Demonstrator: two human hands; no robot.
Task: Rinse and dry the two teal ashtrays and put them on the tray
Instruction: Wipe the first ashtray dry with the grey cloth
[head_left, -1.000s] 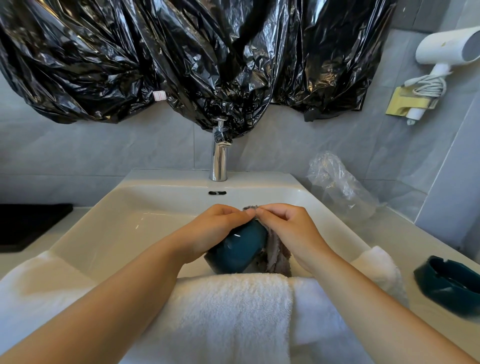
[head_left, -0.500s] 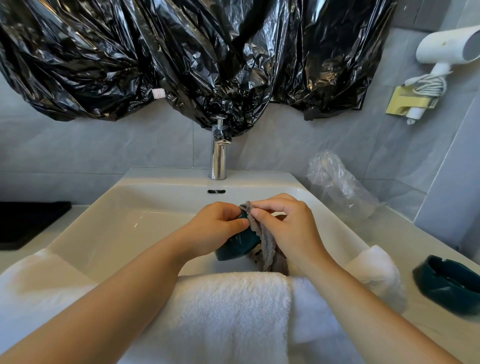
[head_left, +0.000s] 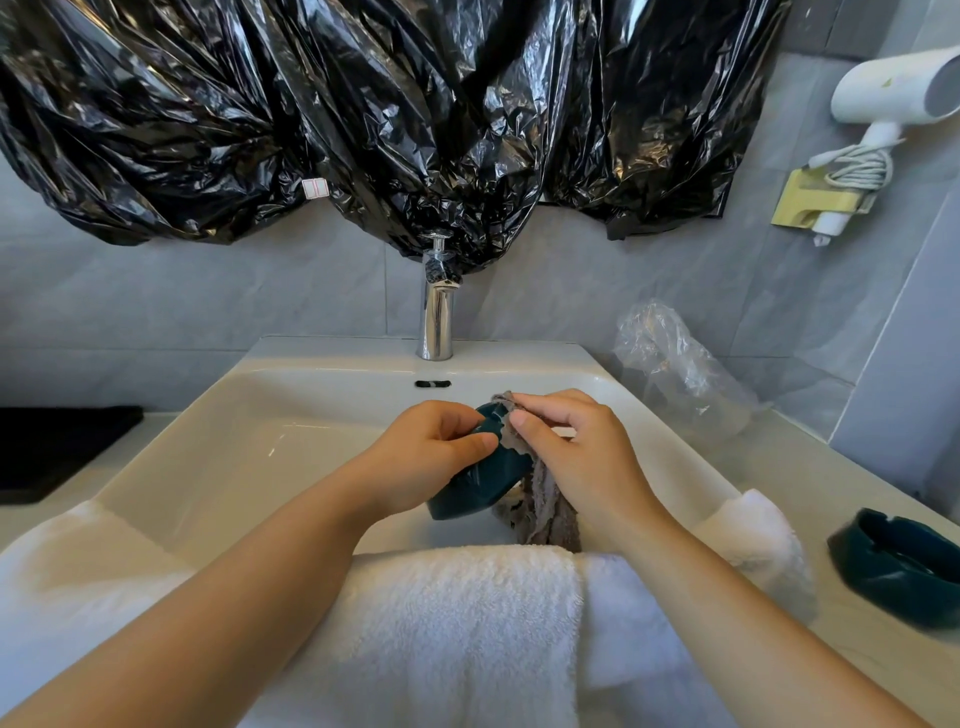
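Held ashtray (head_left: 475, 483): probably glazed ceramic or glass, so stiff, fairly heavy for its size, slippery when wet and apt to chip against the basin; best taken across the outer wall, thumb opposite fingers, not by the rim alone
Its look: deep teal, glossy, low and thick-walled with faceted sides; tilted on edge, underside toward the camera
Its place: over the sink (head_left: 260, 457) basin between both hands, just beyond the towel; whether it touches the basin floor cannot be told
White towel (head_left: 441, 623): thick terry, draped over the near sink rim
Second ashtray (head_left: 893, 571): same teal, upright on the worktop (head_left: 810, 467) at near right, well apart from the hands, untouched
Left hand (head_left: 431, 452): grip closed round the held ashtray's wall
Right hand (head_left: 582, 447): grip narrow, thumb and fingers pinching the grey cloth (head_left: 540, 509) against the ashtray's upper rim
Grey cloth: soft, limp, its tail hanging below the hand
Step, as judged: drying the first ashtray; neither is on the tray yet
Tray (head_left: 57, 447): black, flat, far left on the worktop
Tap (head_left: 437, 322): chrome, far centre, no water seen running
Clear plastic bag (head_left: 675, 358): crumpled, far right of the sink
Wall: black plastic sheeting (head_left: 415, 114) above the tap; white hair dryer (head_left: 893, 83) hung at far right
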